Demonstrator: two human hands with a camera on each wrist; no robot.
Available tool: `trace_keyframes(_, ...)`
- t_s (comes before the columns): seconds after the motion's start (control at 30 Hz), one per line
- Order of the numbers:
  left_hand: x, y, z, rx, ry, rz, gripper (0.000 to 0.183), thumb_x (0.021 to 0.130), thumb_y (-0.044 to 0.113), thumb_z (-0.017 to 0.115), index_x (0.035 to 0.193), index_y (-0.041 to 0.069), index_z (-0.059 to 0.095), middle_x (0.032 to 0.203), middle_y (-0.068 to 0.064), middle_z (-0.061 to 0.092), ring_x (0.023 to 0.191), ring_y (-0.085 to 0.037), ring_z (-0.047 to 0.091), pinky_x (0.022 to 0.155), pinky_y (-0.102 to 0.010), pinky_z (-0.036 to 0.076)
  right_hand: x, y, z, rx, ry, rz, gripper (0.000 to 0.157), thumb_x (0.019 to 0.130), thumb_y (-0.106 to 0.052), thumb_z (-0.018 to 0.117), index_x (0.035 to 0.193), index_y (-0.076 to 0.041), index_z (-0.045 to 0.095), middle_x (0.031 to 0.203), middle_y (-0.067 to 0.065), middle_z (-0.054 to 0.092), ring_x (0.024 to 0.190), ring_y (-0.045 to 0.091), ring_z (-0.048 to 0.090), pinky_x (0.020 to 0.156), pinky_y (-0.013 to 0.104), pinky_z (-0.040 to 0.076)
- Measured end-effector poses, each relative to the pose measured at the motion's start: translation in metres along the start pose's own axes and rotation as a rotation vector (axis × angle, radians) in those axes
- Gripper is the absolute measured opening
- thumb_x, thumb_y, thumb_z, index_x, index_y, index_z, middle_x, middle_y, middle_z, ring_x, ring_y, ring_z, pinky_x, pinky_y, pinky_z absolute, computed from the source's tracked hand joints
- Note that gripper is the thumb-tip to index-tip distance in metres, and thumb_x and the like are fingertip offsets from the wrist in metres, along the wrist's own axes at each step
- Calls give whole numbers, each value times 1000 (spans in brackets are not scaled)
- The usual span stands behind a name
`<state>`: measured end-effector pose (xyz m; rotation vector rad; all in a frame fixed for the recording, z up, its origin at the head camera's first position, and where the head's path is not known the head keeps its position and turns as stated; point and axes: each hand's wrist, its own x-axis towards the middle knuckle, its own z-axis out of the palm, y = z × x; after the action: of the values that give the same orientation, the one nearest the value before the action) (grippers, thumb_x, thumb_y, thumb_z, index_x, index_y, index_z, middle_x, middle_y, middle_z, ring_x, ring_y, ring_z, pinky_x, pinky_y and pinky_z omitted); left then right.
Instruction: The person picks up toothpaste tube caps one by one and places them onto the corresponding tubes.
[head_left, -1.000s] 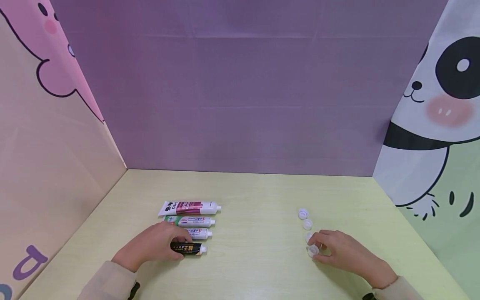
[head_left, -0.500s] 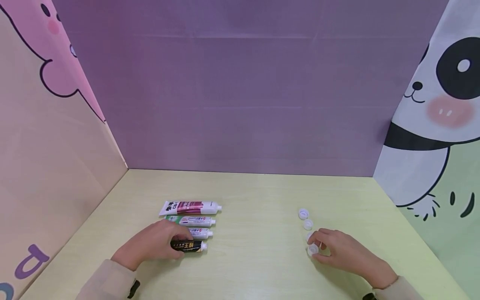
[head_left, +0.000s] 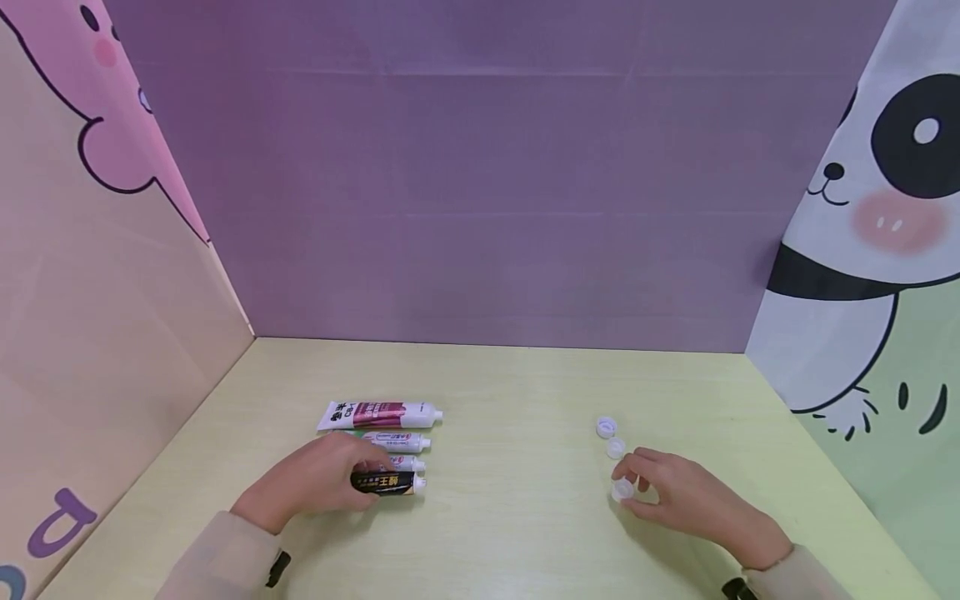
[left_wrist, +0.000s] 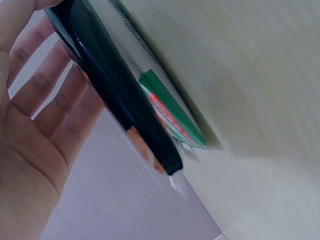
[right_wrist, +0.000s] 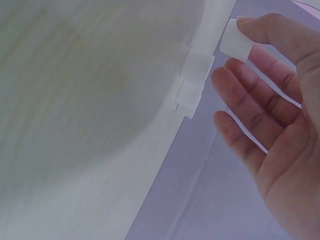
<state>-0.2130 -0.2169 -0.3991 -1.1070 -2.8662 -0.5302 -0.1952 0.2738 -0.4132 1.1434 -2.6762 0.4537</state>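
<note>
Thumb and fingers of my left hand (head_left: 318, 483) grip a black toothpaste tube (head_left: 386, 483) with gold lettering and a bare white nozzle. The left wrist view has this black tube (left_wrist: 115, 95) raised off the table, a green-and-white tube (left_wrist: 172, 107) behind it. Beyond the hand lie a white-and-maroon tube (head_left: 382, 414), a white tube (head_left: 397, 442) and another white tube (head_left: 408, 463) partly covered by the fingers. My right hand (head_left: 682, 496) pinches a white cap (head_left: 622, 490); the right wrist view shows that cap (right_wrist: 236, 41) between thumb and finger, above the table.
Two loose white caps, a far cap (head_left: 607, 427) and a nearer cap (head_left: 616, 448), lie beyond my right hand. More white caps (right_wrist: 197, 67) line up in the right wrist view. A purple panel (head_left: 495, 183) closes the back of the pale table (head_left: 510, 500), with printed side panels.
My left hand has lifted the black tube and shifted it slightly right and away from me. The right hand has raised the pinched cap a little from the table.
</note>
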Motion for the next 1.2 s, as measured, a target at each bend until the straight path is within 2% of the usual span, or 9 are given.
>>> trace_keyframes(0.33, 10, 7, 1, -29, -12, 23, 26, 75, 14, 80, 99, 23, 75, 95, 20, 64, 83, 0, 56, 77, -28, 51, 9, -2, 6, 40, 44, -63, 31, 78, -6, 80, 101, -16, 63, 95, -11, 59, 79, 2, 59, 67, 22, 51)
trace_keyframes(0.6, 20, 15, 1, -48, -12, 49, 25, 74, 12, 78, 96, 23, 74, 85, 20, 59, 74, -1, 52, 66, -23, 46, 20, -2, 12, 66, 90, -125, 32, 76, 0, 77, 101, -15, 62, 96, -11, 57, 83, 3, 60, 73, 21, 51)
trace_keyframes(0.73, 26, 17, 3, -53, -18, 57, 26, 74, 12, 78, 96, 24, 73, 86, 20, 58, 75, -1, 52, 67, -23, 46, 25, -4, 14, 88, 100, -144, 33, 76, 2, 76, 100, -14, 61, 97, -10, 56, 83, 3, 61, 73, 25, 52)
trace_keyframes(0.87, 33, 19, 5, -52, -13, 71, 28, 74, 11, 79, 97, 26, 73, 85, 20, 58, 74, -1, 52, 68, -23, 46, 30, -7, 13, 113, 89, -137, 32, 76, 2, 76, 100, -12, 61, 99, -9, 57, 84, 3, 63, 74, 28, 54)
trace_keyframes(1.2, 45, 26, 7, -72, -9, 112, 28, 73, 10, 78, 94, 27, 72, 79, 20, 57, 69, 1, 52, 64, -21, 45, 38, -12, 12, 172, 18, -90, 29, 82, 0, 74, 106, -12, 63, 102, -10, 63, 87, 3, 62, 76, 28, 54)
